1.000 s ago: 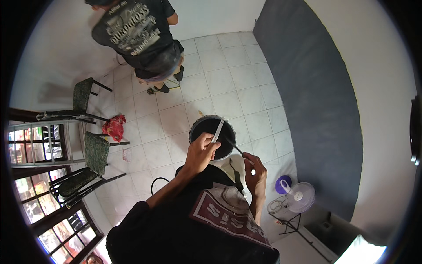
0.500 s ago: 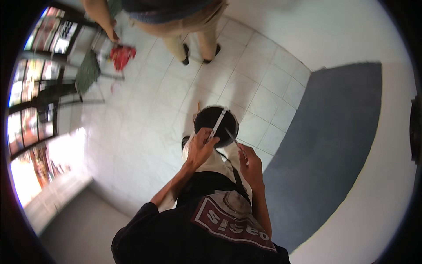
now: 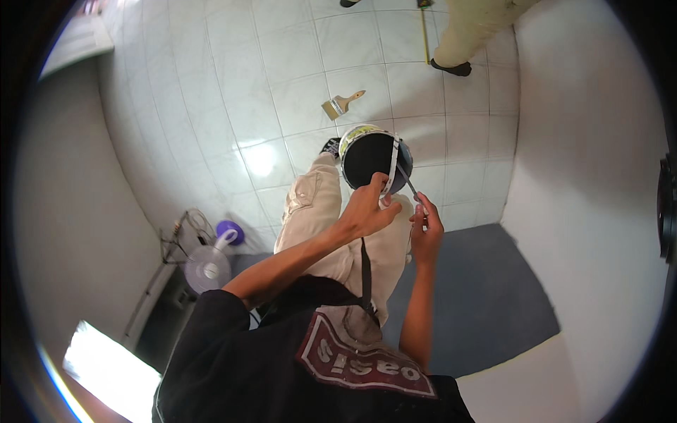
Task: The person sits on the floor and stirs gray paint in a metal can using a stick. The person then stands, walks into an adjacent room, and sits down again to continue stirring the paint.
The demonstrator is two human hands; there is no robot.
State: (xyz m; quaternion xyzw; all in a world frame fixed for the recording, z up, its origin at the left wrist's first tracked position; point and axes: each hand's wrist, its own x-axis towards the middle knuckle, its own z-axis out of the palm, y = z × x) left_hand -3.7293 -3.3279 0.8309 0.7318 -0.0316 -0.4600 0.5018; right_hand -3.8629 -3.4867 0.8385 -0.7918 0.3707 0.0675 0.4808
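Note:
A round bucket (image 3: 347,149) with a white and green outer wall stands in front of my legs, dark grey inside. My left hand (image 3: 370,210) is closed at its near rim, pinching the end of a flat white strip (image 3: 394,158) that crosses the opening. My right hand (image 3: 426,227) is closed round a thin grey stick (image 3: 406,177), its far end slanting into the bucket. Beyond the bucket a flat paintbrush (image 3: 340,106) with a wooden handle lies on the tiles.
Another person's leg (image 3: 471,35) stands at the far right, near a yellow strip (image 3: 425,35) on the white tiled floor (image 3: 296,42). To my left are a fan (image 3: 208,269), a purple round object (image 3: 230,232) and cables (image 3: 197,224). Dark grey surface (image 3: 479,296) lies right of me.
The view has swung left, so the bucket, wall and other person sit differently in it. The paintbrush and fan have come into sight. Both hands keep their hold at the bucket.

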